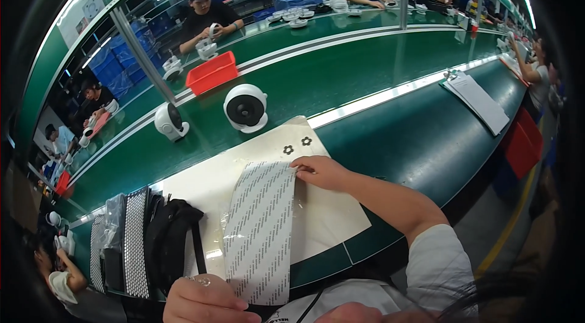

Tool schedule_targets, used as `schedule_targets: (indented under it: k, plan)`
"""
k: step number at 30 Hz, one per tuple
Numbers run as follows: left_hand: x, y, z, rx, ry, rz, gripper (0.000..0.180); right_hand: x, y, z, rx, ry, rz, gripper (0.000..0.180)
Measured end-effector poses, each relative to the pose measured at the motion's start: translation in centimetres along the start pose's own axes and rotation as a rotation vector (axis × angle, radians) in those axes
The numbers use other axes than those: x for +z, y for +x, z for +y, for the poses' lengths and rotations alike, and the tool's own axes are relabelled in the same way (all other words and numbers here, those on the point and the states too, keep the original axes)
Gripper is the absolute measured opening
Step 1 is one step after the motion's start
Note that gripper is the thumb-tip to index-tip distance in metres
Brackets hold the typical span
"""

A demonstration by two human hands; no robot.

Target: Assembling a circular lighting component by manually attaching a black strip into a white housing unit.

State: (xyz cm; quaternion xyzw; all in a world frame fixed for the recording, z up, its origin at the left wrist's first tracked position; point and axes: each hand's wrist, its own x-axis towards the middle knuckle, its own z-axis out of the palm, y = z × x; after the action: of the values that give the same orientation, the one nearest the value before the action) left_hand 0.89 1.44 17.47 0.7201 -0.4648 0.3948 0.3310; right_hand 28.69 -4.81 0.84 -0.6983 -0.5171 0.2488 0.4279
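A long white backing-paper sheet [261, 231], covered in slanting rows of small print and edged with clear film, runs lengthwise toward me over a cream board [332, 213]. At its far right corner my right hand [322, 172] is closed, thumb and fingers pinching the edge. My left hand [207, 301] is curled at the sheet's near left corner, its fingertips over the edge; a small shiny clear bit [200, 281] shows on it. Just beyond the right hand, two dark flower-shaped pieces [289, 150] lie on the board.
Two white cameras [245, 108] stand beyond the board, near a red bin [212, 73]. A black bag [173, 238] and perforated panels [135, 241] crowd the left. A clipboard [478, 101] lies at right. Co-workers [210, 18] sit across the green bench [341, 73].
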Motion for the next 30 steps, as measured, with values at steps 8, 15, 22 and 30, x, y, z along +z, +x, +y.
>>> schedule_targets:
  k: [8, 15, 22, 30]
  plan:
    - [1.1, -0.4, -1.5, -0.006, -0.063, -0.114, 0.034, 0.1, -0.1, -0.3, 0.025, 0.021, 0.012, 0.029]
    - [2.6, 1.4, -2.9, -0.046, 0.068, -0.104, 0.027, 0.3, 0.3, 0.7, -0.061, 0.008, 0.018, 0.03]
    - [2.5, -0.2, -2.6, -0.139, 0.035, -0.205, 0.023, 0.0, -0.2, 0.2, -0.001, 0.057, 0.045, 0.029]
    - [-0.4, 0.6, -4.2, 0.182, 0.159, -0.668, 0.024, 0.2, -0.1, -1.0, 0.1, 0.274, 0.036, 0.042]
